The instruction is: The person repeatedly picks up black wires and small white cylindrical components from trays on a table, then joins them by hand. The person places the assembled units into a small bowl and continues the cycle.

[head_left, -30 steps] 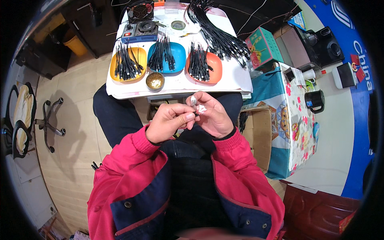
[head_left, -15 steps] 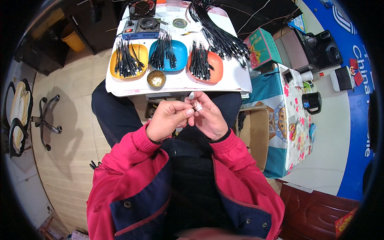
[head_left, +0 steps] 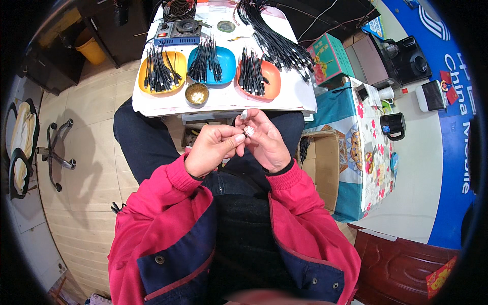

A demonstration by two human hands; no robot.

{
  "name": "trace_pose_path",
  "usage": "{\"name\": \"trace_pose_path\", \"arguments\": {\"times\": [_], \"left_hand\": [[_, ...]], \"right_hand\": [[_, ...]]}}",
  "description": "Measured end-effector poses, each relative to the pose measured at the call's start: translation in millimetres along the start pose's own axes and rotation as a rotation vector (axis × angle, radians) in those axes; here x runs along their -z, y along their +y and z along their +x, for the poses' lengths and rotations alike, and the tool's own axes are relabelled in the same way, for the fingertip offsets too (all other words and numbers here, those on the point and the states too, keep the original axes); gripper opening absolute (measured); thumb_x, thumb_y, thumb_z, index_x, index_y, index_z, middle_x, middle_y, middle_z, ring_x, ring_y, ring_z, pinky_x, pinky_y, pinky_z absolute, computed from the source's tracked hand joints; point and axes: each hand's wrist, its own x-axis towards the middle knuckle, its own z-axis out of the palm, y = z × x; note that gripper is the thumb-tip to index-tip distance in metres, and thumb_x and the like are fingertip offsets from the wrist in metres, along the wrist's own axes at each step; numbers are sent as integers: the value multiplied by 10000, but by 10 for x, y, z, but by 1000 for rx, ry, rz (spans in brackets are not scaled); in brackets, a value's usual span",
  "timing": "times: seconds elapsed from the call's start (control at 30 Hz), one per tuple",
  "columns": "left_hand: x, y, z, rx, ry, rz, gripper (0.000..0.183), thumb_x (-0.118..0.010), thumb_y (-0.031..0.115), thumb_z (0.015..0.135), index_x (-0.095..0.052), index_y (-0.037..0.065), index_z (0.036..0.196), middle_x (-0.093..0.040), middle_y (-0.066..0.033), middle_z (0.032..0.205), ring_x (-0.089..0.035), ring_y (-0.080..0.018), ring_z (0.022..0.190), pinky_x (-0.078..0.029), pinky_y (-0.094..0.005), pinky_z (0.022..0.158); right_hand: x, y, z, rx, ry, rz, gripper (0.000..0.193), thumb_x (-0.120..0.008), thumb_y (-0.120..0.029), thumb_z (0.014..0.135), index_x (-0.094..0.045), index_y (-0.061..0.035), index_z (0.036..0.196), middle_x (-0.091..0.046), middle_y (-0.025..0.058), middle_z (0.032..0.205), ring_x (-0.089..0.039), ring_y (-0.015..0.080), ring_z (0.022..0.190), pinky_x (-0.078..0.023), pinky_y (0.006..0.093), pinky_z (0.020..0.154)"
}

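Note:
My left hand (head_left: 212, 148) and my right hand (head_left: 269, 146) meet over my lap, just before the table's near edge. The right fingers are closed around a small cluster of shiny white-silver pieces (head_left: 249, 131), too small to name. Thumb and forefinger of the left hand pinch together against that cluster; what lies between them is hidden. A whitish covering (head_left: 244, 115) wraps one right fingertip. Beyond the hands, short black cables lie in a yellow tray (head_left: 179, 62), a blue tray (head_left: 230, 65) and an orange tray (head_left: 273, 86).
A small metal bowl (head_left: 197, 94) stands at the front of the white table (head_left: 223, 104). Behind the trays are a blue heater unit (head_left: 178, 33) and a long bundle of black cables (head_left: 277, 43). An open cardboard box (head_left: 325, 165) stands right of my legs.
The right fingers have opened out a little around the small pieces, which show from a slightly different angle. The table sits slightly higher in the picture. Both hands stay together.

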Motion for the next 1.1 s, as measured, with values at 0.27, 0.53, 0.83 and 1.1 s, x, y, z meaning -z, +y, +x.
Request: {"name": "trace_pose_path", "arguments": {"times": [0.27,0.53,0.83,1.1], "left_hand": [[26,-45,50,69,-21,-92,179,-566,99,978,-679,-37,1004,-622,-17,718,-393,0,522,-286,-159,465],[43,-45,82,30,12,13,171,-565,101,980,-671,-33,991,-602,-3,712,-423,-5,543,-317,-161,486],[9,13,21,0,-50,137,185,-550,134,993,-660,-8,949,-556,32,697,-455,-18,604,-357,-178,523],[12,-24,49,-79,-106,225,186,-559,148,986,-658,-8,970,-538,36,691,-446,-24,601,-367,-188,538]], "right_hand": [[107,-8,58,-62,-18,16,302,-623,-105,915,-483,-90,1182,-539,18,1127,-528,83,976,-439,219,795],[92,56,61,74,77,-83,229,-571,-128,967,-486,-78,1174,-554,21,1057,-525,75,904,-428,214,757],[15,-151,-15,327,43,-1036,249,-609,-165,948,-530,-1,779,-536,106,632,-539,171,547,-419,300,516],[63,-101,-69,364,67,-1013,198,-573,-107,951,-524,2,793,-530,92,654,-537,155,573,-413,289,537]]}}
